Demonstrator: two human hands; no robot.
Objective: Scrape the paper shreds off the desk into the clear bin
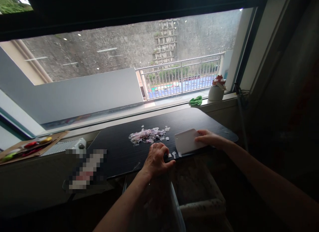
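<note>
My right hand (204,137) grips the right side of a flat white scraper (187,141) with rounded corners and a small hole near one corner. Its lower edge meets the black tabletop (119,159) near the front edge. A few pale paper scraps (173,154) lie between the scraper and my left hand (157,158). That hand is at the table's front edge, fingers bent and thumb stretched apart, with no object visible in it. Beyond it sits a loose heap of pinkish-white paper scraps (147,135). Below the edge, under my left forearm, is a clear bin (176,202).
A white container with a red top (216,92) and a green cloth (196,100) are on the windowsill. Left of the table are a radiator (63,146) and cardboard with colourful items (32,146). A pale frame (201,205) stands below, in shadow.
</note>
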